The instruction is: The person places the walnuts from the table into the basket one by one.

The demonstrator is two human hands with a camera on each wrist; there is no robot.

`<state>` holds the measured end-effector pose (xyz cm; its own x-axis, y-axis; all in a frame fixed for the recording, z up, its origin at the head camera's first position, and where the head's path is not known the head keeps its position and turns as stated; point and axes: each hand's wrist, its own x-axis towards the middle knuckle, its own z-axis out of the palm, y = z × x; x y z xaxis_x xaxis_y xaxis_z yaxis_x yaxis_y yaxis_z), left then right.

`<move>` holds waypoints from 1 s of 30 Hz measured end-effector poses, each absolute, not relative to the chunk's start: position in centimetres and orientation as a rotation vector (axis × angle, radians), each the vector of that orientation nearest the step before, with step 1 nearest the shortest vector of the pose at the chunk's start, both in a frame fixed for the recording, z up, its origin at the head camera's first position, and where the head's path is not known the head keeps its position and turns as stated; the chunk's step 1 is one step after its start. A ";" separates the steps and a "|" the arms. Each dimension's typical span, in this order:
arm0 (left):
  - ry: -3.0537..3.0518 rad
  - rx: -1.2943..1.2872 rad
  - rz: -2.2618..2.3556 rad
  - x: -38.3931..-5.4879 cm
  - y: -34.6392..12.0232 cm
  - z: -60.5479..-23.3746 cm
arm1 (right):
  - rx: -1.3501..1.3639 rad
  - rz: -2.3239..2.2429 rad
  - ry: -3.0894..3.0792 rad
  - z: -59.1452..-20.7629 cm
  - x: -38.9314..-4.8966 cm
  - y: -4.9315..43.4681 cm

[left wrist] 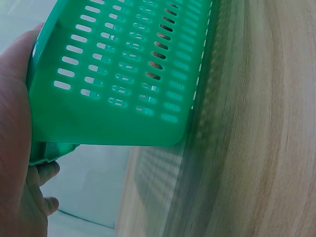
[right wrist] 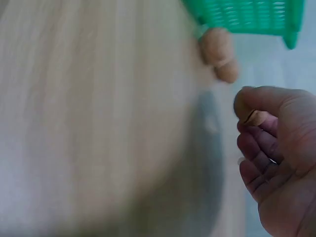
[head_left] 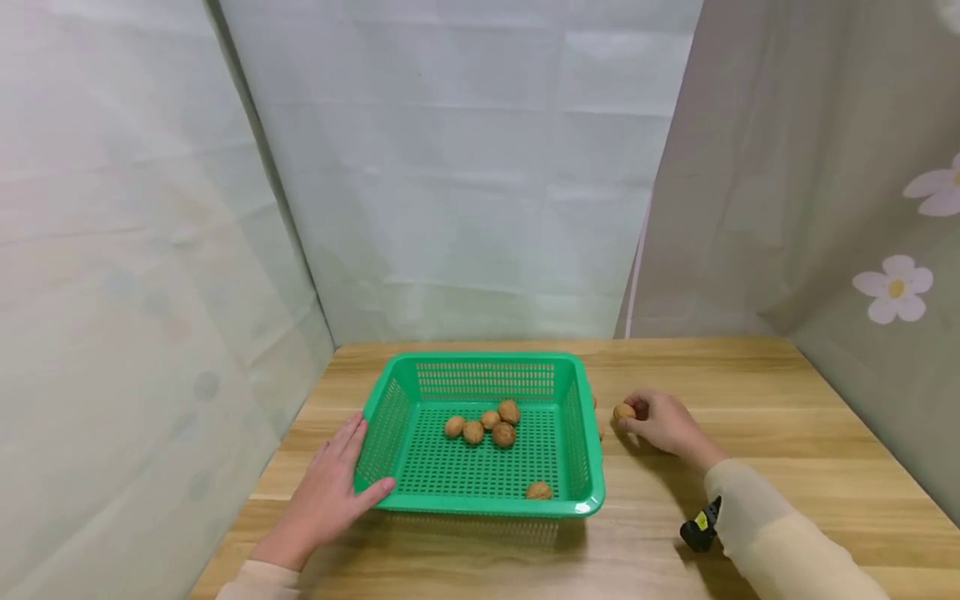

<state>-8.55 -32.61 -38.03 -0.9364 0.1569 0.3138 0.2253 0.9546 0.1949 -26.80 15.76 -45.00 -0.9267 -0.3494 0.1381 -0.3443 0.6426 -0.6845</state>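
A green plastic basket [head_left: 480,505] stands on the wooden table with several walnuts [head_left: 503,434] in it, most near its middle and one by the front wall. My left hand [head_left: 330,479] rests on the basket's front left corner, thumb over the front rim and fingers along the left side. In the left wrist view, fingertips [left wrist: 48,172] show below the rim. To the basket's right, my right hand [head_left: 663,423] pinches a walnut [head_left: 623,412] between thumb and fingers. Two loose walnuts [right wrist: 217,45] lie beside the basket in the right wrist view, mostly hidden in the head view.
The wooden table [head_left: 810,500] ends at a pale curtain [head_left: 480,208] behind, with more cloth on both sides. A small black device [head_left: 699,529] is at the right wrist.
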 end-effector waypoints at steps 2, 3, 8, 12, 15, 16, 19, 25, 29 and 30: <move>-2.807 -0.293 -0.319 -8.7 -32.6 -38.1 | -0.593 -1.268 2.839 -43.8 -26.1 15.7; -2.805 -0.297 -0.318 -8.8 -32.7 -38.1 | -0.598 -1.319 2.832 -43.0 -25.8 15.5; -2.796 -0.296 -0.320 -8.9 -32.9 -38.0 | -0.767 -1.474 2.724 -37.4 -24.5 12.8; -2.801 -0.293 -0.328 -8.7 -32.9 -38.1 | -0.987 -1.430 2.603 -34.0 -24.0 9.4; -2.808 -0.289 -0.338 -8.7 -32.8 -38.3 | -1.156 -1.315 2.537 -32.6 -24.0 6.4; -2.805 -0.291 -0.341 -8.7 -32.8 -38.3 | -1.203 -1.268 2.519 -32.2 -24.2 5.3; -2.807 -0.295 -0.341 -8.7 -32.9 -38.3 | -1.304 -1.116 2.465 -31.9 -24.7 2.3; -2.801 -0.303 -0.340 -8.6 -32.6 -38.3 | -1.303 -0.903 2.356 -32.8 -25.4 -1.8; -2.796 -0.309 -0.338 -8.6 -32.3 -38.2 | -1.269 -0.754 2.345 -33.7 -25.7 -3.2; -2.798 -0.310 -0.338 -8.7 -32.3 -38.2 | -1.266 -0.714 2.344 -34.0 -25.8 -3.5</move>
